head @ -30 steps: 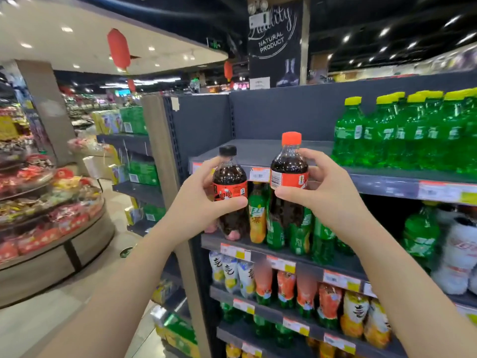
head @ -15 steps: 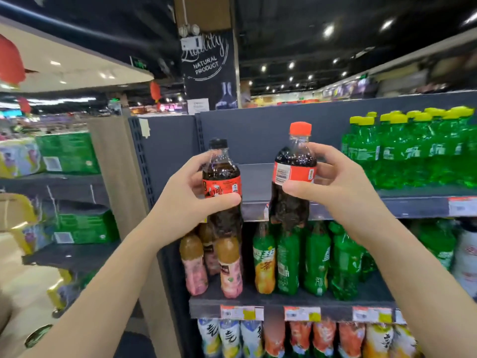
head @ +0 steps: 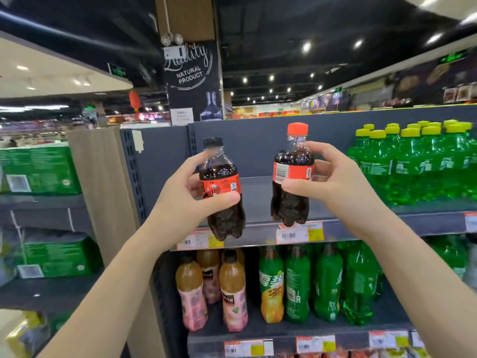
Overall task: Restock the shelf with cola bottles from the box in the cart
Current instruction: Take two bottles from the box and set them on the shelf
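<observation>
The left hand was wrapped around the middle of a black-capped cola bottle, thumb laid across the front of its red label and the fingers curled behind. The right hand gripped a red-capped cola bottle the same way, thumb pressed over the lower edge of the label and the fingers reaching round the shoulder of the bottle from the right. Both bottles stood upright, held side by side with a clear gap between them, in front of the top shelf of a grey gondola. The base of the black-capped one hung lower, overlapping the shelf's front lip and a price tag there; the base of the red-capped one sat just above another price tag, and whether it touched the shelf could not be told. The stretch of shelf behind the bottles was bare grey board. To the right of the right hand, on the same shelf, stood a block of green bottles with yellow caps. On the shelf below were peach-labelled juice bottles under the left hand and green tea bottles under the right. Green cartons were stacked on shelving at the far left.
</observation>
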A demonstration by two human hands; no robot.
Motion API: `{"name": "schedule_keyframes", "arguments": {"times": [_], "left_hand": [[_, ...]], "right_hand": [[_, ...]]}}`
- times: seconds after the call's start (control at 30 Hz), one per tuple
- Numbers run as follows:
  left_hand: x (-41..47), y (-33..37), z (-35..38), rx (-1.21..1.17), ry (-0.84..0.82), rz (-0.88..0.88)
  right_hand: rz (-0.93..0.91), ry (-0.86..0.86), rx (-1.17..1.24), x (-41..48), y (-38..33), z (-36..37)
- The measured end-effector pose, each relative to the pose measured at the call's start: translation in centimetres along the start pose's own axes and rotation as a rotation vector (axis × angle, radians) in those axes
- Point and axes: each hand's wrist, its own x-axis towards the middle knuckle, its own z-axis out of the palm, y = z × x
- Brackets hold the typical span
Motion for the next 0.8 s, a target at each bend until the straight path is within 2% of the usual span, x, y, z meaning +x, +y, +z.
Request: {"name": "schedule_keyframes", "arguments": {"times": [0.3,0.8], "left_hand": [[2.9,-0.7,0.2,0.022,-0.006,0.018],[5.1,-2.9,2.4,0.023,-0.018,0.0]], "right_hand": [[0.049,-0.039,-0.097,3.9,3.2,0.6],[0.14,0.002,-0.301,9.8,9.8,-2.8]]}}
